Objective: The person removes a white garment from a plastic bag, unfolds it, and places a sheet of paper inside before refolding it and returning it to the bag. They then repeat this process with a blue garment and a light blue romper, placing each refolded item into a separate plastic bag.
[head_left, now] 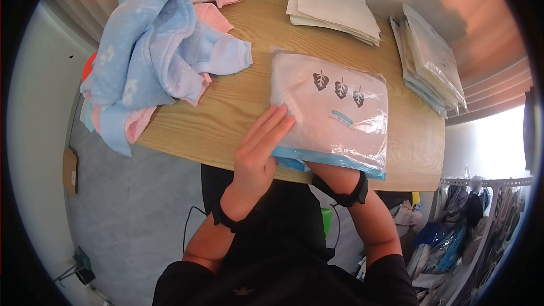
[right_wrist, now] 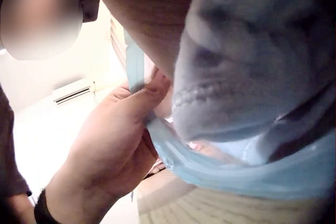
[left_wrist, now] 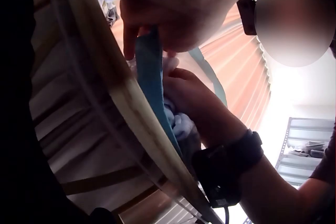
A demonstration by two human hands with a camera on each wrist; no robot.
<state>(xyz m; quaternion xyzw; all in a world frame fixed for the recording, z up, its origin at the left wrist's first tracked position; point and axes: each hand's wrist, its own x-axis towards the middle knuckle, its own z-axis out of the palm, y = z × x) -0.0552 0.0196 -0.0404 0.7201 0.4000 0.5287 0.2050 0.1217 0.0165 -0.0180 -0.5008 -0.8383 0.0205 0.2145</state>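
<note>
A frosted plastic bag printed with three dark leaves lies at the table's front, its blue-edged opening facing the person. Folded pale cloth shows through it. At the bag's near left corner, my left hand lays its fingers over the top; the right wrist view shows its thumb pinching the blue rim. My right hand reaches in through the opening, up to about the wrist, its fingers hidden. Close beside it inside the bag is a light garment with a stitched seam; I cannot tell whether the hand grips it.
Blue and pink garments are heaped on the table's left, partly hanging over its edge. Flat white bags lie stacked at the back, with filled clear packages at the right. A rack of bagged clothes stands at lower right.
</note>
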